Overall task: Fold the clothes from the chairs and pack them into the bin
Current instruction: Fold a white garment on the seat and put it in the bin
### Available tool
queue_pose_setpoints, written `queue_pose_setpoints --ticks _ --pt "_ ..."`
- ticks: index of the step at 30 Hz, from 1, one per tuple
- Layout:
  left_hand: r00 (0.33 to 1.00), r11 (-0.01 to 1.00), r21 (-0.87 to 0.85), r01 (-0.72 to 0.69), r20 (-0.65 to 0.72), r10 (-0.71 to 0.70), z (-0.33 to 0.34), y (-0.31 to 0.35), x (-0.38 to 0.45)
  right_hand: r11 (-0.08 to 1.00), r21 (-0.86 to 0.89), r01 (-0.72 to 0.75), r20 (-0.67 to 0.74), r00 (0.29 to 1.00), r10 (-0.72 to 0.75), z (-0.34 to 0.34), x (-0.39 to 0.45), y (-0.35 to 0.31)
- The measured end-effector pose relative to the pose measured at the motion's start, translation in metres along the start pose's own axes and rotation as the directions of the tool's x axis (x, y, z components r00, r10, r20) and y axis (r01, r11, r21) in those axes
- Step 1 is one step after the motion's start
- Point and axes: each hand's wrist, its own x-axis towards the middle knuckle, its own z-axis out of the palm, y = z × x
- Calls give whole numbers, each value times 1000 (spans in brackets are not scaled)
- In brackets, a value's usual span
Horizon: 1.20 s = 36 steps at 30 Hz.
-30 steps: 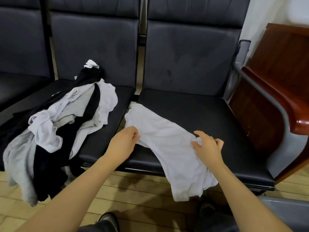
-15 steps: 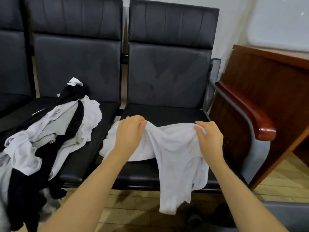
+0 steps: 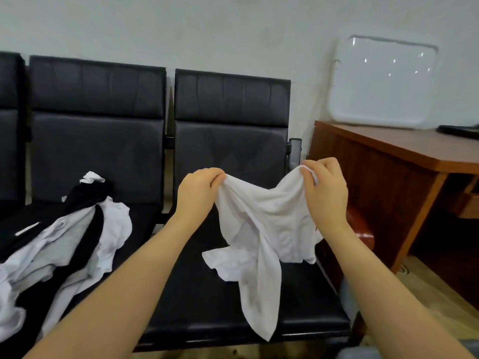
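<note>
My left hand (image 3: pixel 198 193) pinches one upper edge of the white garment (image 3: pixel 261 229) between thumb and curled fingers. My right hand (image 3: pixel 325 189) pinches the opposite upper edge in the same way. Both hands hold it raised in front of the backrest of the right-hand chair (image 3: pixel 233 141). The cloth sags between the two grips and hangs bunched and twisted; its lowest point trails down over the front of the seat.

Step in hand, as I judge it: opening out one garment before folding it. The next move calls for drawing my hands apart to take up the sag, shaking the twist out, then laying the piece flat on the seat for the first fold.

The remaining clothes (image 3: pixel 64 244), white, grey and black, lie heaped on the neighbouring seat to the left. A grey rim at the lower right corner may be the bin (image 3: pixel 363 354); I cannot tell for certain. A wooden desk (image 3: pixel 404 149) stands just beside the chair.

Change from the earlier frames: a second ago the garment lay on the seat under my hands. Half a second ago it was partly lifted. Now it is higher, and most of it is clear of the seat.
</note>
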Motion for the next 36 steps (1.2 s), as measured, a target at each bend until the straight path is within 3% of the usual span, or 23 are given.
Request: queue_pose_setpoints --ticks 4,7,10,12,14,17,20,24,30,34,36 --pt "983 962 -212 173 104 -153 -6 -12 -29 988 -27 153 149 978 -147 15 -36 -5" --pt "927 855 -360 373 115 -356 -8 -25 -61 986 25 167 358 919 -165 32 -89 -14" --pt "839 749 -384 541 183 -512 -5 -42 -88 988 101 120 595 788 -156 49 -143 -20" --pt "820 769 -291 570 251 -513 1 -51 -108 984 180 -11 742 659 -128 55 -169 -22" --pt "819 815 -181 551 303 -487 7 -56 -127 964 234 -124 777 620 -109 55 -184 -20" --pt "842 921 31 388 394 -368 15 -55 -143 954 168 -248 749 661 40 52 -191 -9" --pt "852 975 96 199 476 -221 20 -46 -151 947 28 -319 801 575 170 50 -192 7" --pt "774 976 166 144 595 -215 34 -32 -172 950 -76 -304 842 491 224 54 -198 22" --pt "769 971 146 190 593 -239 50 -35 -185 968 -128 -217 848 483 220 65 -201 30" --pt "801 905 -20 425 474 -365 44 -41 -178 972 -74 -224 781 593 196 65 -196 27" --pt "794 868 -86 489 456 -403 37 -45 -168 948 40 -315 748 639 180 61 -186 20"
